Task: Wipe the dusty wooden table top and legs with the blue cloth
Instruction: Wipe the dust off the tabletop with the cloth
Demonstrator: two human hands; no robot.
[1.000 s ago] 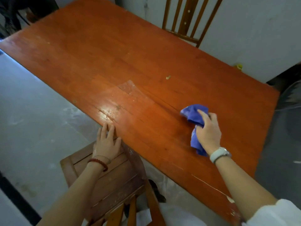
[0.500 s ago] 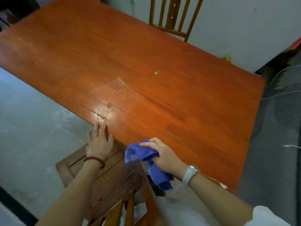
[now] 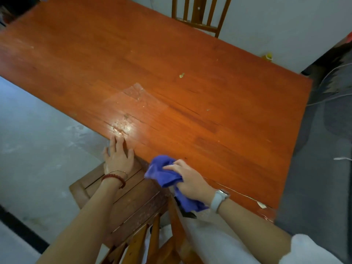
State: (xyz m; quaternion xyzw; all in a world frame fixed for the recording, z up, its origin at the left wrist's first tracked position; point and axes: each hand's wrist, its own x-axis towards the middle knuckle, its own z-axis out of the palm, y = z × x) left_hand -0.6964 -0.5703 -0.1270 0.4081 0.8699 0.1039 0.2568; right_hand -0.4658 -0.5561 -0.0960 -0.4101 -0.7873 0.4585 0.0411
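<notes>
The wooden table [image 3: 171, 60] fills most of the frame, running from the upper left down to the lower right, and the work on it looks only partly done: a pale filmy patch [image 3: 137, 92] sits near the middle, a scuffed glare spot [image 3: 120, 128] lies close to the near edge, and a few light specks [image 3: 182, 75] dot the boards toward the upper right, so much of the top seems still to need a pass. The legs are out of sight, so I cannot tell their condition; they probably remain. At lower centre a wooden chair [image 3: 123, 202] is tucked under the near edge. The blue cloth [image 3: 162, 174] is bunched at that edge, lower centre, part on the top and part hanging below it. The right hand [image 3: 190, 181] grips it, fingers curled over the wad. The left hand [image 3: 118, 159], just left of it, lies flat with fingers straight and slightly spread, tips touching the table edge, holding nothing.
</notes>
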